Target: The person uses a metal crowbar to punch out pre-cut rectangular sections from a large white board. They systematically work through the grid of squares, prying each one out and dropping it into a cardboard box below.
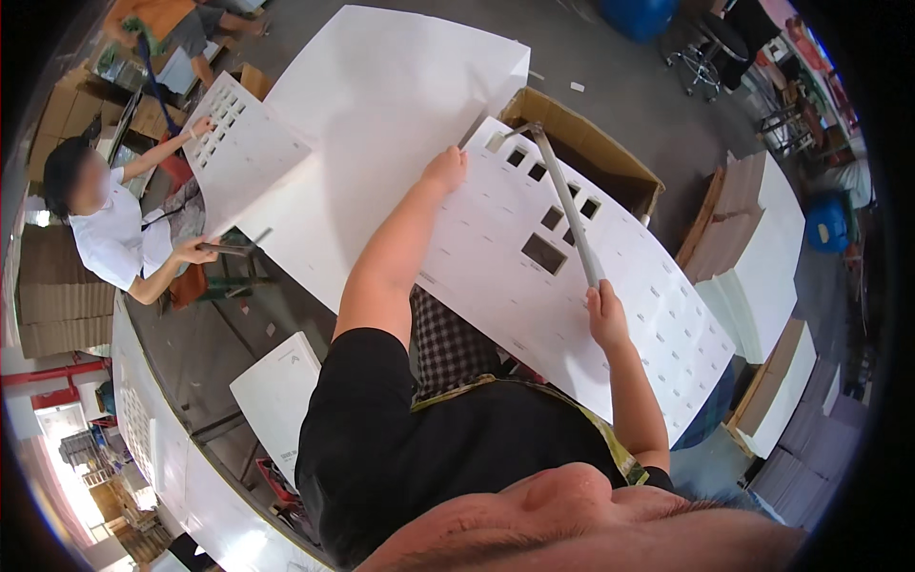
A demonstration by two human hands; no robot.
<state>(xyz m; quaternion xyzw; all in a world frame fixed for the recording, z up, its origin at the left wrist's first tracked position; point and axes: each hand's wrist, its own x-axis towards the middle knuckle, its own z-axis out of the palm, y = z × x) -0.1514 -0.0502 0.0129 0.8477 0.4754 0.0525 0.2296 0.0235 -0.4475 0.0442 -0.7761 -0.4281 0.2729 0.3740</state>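
Long white flat board (562, 297) sits beside open brown cardboard box (610, 157). Left hand (446, 170) grips its edge, right hand (607, 316) holds long grey metal bar (570, 205). Several far-end cutouts clear; near-end marked slots look undone.

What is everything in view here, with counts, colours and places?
Perforated sheet: one, white, centre
Metal tool: one, grey, across that sheet
Large panel: at least one, white, upper centre
Open carton: one, brown, beyond the perforated sheet
Co-worker: one, white top, left
Second person: one, orange top, top left
Co-worker's sheet: one, white, upper left
Wheeled chair: one, black, upper right
Rounded object: one, blue, top edge
Stacked sheets: several, brown and white, right
Left grip: one, bare, at the perforated sheet's left edge
Right grip: one, bare, around the metal tool's lower end
Small items near the rim are too blurred to list.
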